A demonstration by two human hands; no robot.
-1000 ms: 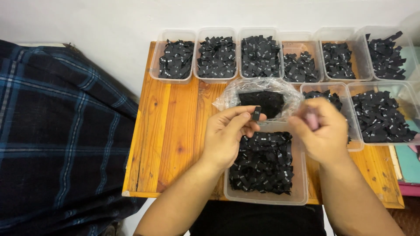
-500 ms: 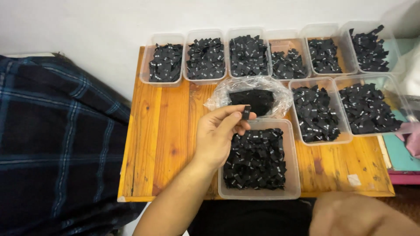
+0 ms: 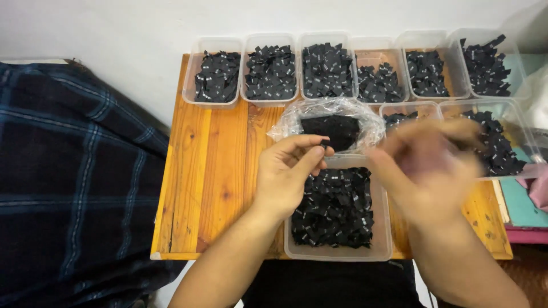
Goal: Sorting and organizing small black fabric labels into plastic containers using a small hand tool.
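My left hand (image 3: pixel 288 171) hovers over the near clear plastic tub (image 3: pixel 383 239), pinching a small black tag (image 3: pixel 324 145) between thumb and fingertips. The tub is full of small black fabric tags (image 3: pixel 334 208). My right hand (image 3: pixel 425 165) is blurred with motion, raised above the tub's right side and in front of a middle-row tub; whether it holds anything cannot be made out. Just beyond the hands lies a crumpled clear plastic bag (image 3: pixel 328 125) with black pieces inside.
Several clear tubs of black tags (image 3: pixel 271 71) line the far edge of the wooden table (image 3: pixel 211 177), with two more on the right (image 3: pixel 496 142). A dark plaid cloth (image 3: pixel 74 182) lies to the left. Pink and teal items (image 3: pixel 528 205) sit at the right edge.
My right hand dropped out of sight low right, then came back up over the tub's right side, moving fast. My left hand kept its pinch on the tag.
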